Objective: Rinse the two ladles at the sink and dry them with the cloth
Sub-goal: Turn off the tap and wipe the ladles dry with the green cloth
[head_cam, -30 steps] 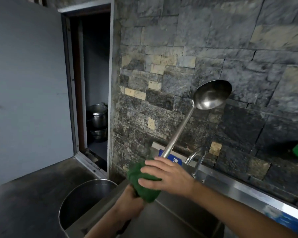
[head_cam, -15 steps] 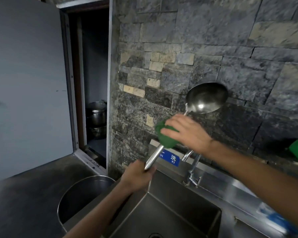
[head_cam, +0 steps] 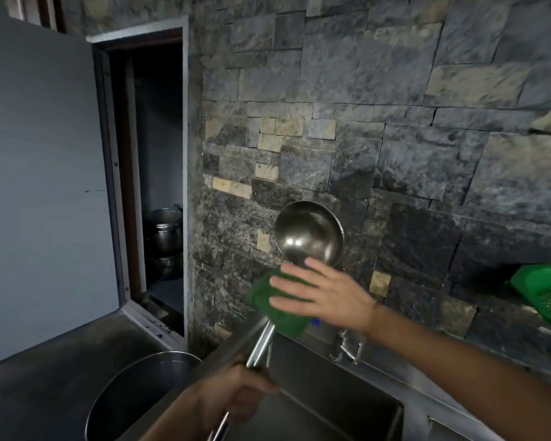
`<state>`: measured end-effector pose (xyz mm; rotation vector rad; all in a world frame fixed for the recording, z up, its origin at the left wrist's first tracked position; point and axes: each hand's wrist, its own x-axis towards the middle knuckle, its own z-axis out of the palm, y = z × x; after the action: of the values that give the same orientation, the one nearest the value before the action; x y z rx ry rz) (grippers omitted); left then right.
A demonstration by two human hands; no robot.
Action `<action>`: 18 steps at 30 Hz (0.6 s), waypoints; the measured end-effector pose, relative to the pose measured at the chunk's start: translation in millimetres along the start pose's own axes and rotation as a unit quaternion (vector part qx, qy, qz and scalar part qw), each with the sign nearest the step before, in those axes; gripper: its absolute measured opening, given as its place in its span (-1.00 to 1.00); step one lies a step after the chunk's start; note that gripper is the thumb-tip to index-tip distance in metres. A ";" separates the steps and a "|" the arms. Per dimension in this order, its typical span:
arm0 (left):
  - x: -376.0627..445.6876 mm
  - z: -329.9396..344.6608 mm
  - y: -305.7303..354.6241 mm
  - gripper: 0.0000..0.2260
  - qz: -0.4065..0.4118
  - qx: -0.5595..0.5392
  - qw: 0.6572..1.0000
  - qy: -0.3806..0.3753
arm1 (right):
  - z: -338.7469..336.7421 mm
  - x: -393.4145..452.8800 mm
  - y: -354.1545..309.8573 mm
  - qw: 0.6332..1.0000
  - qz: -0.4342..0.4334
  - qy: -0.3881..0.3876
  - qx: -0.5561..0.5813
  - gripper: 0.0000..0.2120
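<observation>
Ladle [head_cam: 309, 233] held up over sink [head_cam: 347, 405], left hand [head_cam: 233, 399] gripping its handle, right hand [head_cam: 325, 294] clutching green cloth [head_cam: 277, 307] round the shaft: drying underway, second ladle's status unclear.

Blue sign [head_cam: 315, 321] on the sink back: mostly hidden behind the green cloth [head_cam: 279, 305] (only a sliver shows), nothing readable.
Other text: none readable.

A dim stone wall [head_cam: 395, 138] fills the back; left of it, a doorway [head_cam: 153, 186] beside a grey panel [head_cam: 39, 186]
</observation>
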<state>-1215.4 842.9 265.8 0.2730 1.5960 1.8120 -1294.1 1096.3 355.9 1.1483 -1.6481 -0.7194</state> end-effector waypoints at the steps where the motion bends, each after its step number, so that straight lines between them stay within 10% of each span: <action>1: -5.9 0.6 2.0 -0.59 -0.023 0.013 0.999 -0.018 | -0.7 -3.4 11.9 1.000 0.007 -0.017 -0.015 -0.33; 13: 4.6 18.3 53.9 -0.69 0.075 0.049 0.996 0.030 | -20.5 21.0 0.7 0.999 0.041 -0.016 0.029 -0.62; 18: 8.8 24.9 58.7 -0.71 0.069 0.039 0.992 0.093 | -30.9 14.9 -22.3 0.973 0.102 -0.173 0.112 -0.27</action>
<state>-1228.5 868.0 323.6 0.2618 1.8206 1.9298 -1258.8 1075.7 353.5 1.0275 -2.1522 -0.6378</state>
